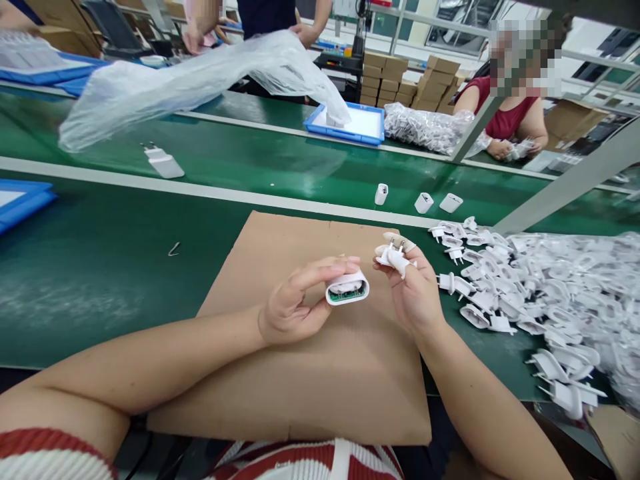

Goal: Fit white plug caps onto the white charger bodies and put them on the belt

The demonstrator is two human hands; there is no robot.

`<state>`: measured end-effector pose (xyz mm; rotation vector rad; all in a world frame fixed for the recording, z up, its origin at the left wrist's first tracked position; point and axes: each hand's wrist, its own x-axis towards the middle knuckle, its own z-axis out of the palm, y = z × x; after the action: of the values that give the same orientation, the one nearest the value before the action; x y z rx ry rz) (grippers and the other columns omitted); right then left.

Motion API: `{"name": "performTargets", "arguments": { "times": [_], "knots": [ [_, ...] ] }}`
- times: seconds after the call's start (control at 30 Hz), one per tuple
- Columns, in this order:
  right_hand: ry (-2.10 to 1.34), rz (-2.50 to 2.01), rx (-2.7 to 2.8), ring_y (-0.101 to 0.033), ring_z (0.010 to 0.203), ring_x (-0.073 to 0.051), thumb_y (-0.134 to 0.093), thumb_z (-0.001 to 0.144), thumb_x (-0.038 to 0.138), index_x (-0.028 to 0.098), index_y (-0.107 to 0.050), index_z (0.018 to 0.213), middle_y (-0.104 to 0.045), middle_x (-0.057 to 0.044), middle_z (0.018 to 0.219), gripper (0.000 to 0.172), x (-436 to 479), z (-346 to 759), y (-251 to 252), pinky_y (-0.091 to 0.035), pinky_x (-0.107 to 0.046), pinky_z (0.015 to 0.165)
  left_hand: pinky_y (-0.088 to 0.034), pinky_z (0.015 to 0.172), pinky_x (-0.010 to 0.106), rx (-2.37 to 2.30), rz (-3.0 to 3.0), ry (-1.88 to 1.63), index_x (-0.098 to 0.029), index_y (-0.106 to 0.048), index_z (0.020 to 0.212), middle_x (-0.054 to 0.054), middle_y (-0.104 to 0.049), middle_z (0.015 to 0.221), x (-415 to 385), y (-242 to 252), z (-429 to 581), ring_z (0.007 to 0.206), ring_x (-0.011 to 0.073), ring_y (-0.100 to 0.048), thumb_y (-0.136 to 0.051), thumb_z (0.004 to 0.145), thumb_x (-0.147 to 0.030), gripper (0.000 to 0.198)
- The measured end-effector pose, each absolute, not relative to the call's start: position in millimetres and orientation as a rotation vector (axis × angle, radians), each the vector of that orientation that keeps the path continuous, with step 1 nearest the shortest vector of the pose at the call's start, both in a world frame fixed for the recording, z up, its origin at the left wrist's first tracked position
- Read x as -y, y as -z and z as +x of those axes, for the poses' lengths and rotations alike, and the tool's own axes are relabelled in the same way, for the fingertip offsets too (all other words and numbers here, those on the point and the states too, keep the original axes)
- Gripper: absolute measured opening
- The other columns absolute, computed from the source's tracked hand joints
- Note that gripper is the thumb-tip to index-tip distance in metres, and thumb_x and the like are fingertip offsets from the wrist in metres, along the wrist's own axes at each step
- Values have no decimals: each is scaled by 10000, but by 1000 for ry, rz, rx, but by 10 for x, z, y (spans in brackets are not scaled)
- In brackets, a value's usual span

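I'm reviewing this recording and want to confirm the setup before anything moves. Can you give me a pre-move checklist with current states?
1. Left hand gripping the white housing: ok.
2. Housing's open end uncovered, green board showing: ok.
3. Right hand holding a plug piece, metal pins upward: ok.
4. Plug piece joined to the housing: not ok; they are apart.
5. Parts inside the housing properly seated: cannot tell, too small.
6. More plug pieces lying beside the right hand: ok.

I can make out a blue tray (41,199) well left of the left grip (295,307), plastic sheeting (200,77) beyond it, cardboard boxes (438,80) beyond the right grip (417,293).
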<state>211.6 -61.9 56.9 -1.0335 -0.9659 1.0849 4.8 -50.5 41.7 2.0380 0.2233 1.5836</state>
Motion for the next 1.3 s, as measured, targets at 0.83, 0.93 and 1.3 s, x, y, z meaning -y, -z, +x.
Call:
{"name": "performTargets", "arguments": {
  "times": [0.83, 0.93, 1.3],
  "knots": [
    [-1114, -1098, 1109, -665, 852, -189, -720, 843, 413, 258, -699, 1169, -735, -32, 965, 362, 640, 2079, -509, -559, -364, 824, -598, 1097, 497, -210, 2103, -1634, -386, -545, 1503, 83, -732, 1316, 481, -381, 5, 1240, 296, -706, -799, 887, -145, 709],
    [-1137, -1093, 1103, -656, 845, -177, -737, 834, 402, 255, -705, 1165, -741, -30, 969, 364, 651, 2070, -523, -543, -341, 801, -592, 1110, 470, -166, 2126, -1663, -337, -540, 1516, 96, -727, 1330, 464, -390, 9, 1265, 284, -695, -753, 904, -88, 694],
    [-1180, -1131, 1117, -700, 889, -202, -781, 786, 393, 255, -710, 1147, -761, -38, 1007, 393, 666, 2044, -545, -554, -370, 864, -599, 1100, 444, -139, 2162, -1676, -317, -552, 1505, 102, -736, 1307, 449, -437, 11, 1251, 270, -703, -747, 918, -96, 657]
  ]
}}
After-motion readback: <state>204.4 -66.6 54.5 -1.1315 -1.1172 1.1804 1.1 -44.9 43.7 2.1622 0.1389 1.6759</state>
